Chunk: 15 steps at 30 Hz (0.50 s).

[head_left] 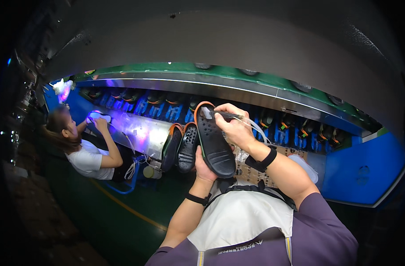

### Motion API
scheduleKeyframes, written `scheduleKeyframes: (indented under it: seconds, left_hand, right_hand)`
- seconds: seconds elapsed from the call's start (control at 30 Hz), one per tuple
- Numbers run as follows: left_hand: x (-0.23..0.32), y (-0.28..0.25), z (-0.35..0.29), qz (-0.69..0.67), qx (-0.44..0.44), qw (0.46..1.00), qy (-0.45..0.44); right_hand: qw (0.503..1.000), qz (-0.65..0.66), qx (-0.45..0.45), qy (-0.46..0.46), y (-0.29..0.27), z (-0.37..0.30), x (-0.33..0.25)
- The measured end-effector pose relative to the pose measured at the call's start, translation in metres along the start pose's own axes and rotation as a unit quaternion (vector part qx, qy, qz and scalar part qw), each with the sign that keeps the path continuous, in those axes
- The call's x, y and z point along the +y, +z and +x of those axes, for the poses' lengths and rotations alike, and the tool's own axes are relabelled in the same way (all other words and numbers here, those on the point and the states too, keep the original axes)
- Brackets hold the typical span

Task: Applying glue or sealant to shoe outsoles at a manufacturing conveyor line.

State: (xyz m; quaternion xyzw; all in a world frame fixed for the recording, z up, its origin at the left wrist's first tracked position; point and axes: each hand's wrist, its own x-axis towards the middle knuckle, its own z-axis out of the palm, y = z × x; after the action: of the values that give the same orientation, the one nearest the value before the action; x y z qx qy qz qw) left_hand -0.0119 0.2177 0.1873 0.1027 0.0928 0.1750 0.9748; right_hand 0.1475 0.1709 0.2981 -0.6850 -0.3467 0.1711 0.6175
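A black shoe sole with an orange rim at its toe end is held up before me, its studded inner face toward me. My left hand grips it from below, near the heel end, with the thumb along its edge. In my right hand is a dark-handled brush with a pale tip and clear tubes trailing from it. The tip touches the sole's upper part, where a whitish wet patch shows. Two more soles, a glossy black one and an orange-rimmed one, stand just left of it.
Shoe uppers on blue holders line the conveyor behind a metal ledge. A dark hood overhangs the line. At left a co-worker handles a pale shoe part under violet light. Printed brown sheeting lies near my apron.
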Motion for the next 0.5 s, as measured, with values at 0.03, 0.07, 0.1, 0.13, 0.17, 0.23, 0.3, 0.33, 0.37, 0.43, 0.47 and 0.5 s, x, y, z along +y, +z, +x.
scheduleKeyframes:
  seconds: [0.03,0.07,0.1,0.13,0.17,0.23,0.3,0.33,0.37,0.43,0.47,0.5]
  left_hand:
    - [0.0,0.005,0.001,-0.013,-0.01,1.0,0.016]
    - [-0.001,0.007,0.002,0.079,0.081,0.992,0.059]
    - [0.0,0.011,0.002,0.083,0.082,0.991,0.063]
    - [0.001,0.017,0.003,0.087,0.079,0.99,0.083]
    - [0.003,0.021,0.003,0.091,0.076,0.987,0.104]
    - [0.009,0.019,0.009,0.127,0.094,0.978,0.138]
    - [0.016,0.031,0.015,0.133,0.016,0.982,0.136]
    - [0.021,0.03,0.016,0.083,0.004,0.99,0.111]
    - [0.025,0.031,0.018,0.102,0.025,0.987,0.123]
    - [0.028,0.039,0.015,0.077,-0.009,0.993,0.091]
    - [0.029,0.037,0.012,0.058,-0.059,0.992,0.1]
    - [0.029,0.034,0.013,0.035,-0.112,0.988,0.104]
  right_hand:
    - [0.999,-0.012,0.024,-0.032,0.003,0.001,-0.003]
    - [0.995,-0.03,0.028,-0.09,0.008,0.001,0.004]
    - [0.988,-0.055,0.017,-0.146,0.009,-0.002,0.001]
    - [0.976,-0.093,-0.005,-0.198,0.007,-0.006,-0.001]
    - [0.959,-0.13,-0.025,-0.249,0.005,-0.01,-0.005]
    - [0.946,-0.147,-0.089,-0.273,0.0,-0.023,-0.016]
    - [0.931,-0.214,-0.202,-0.217,-0.011,-0.038,-0.02]
    - [0.914,-0.234,-0.262,-0.204,-0.02,-0.042,-0.031]
    - [0.893,-0.253,-0.32,-0.191,-0.029,-0.045,-0.043]
    - [0.871,-0.246,-0.399,-0.147,-0.049,-0.038,-0.066]
    - [0.884,-0.228,-0.359,-0.193,-0.052,-0.031,-0.074]
    - [0.895,-0.214,-0.314,-0.234,-0.051,-0.025,-0.08]
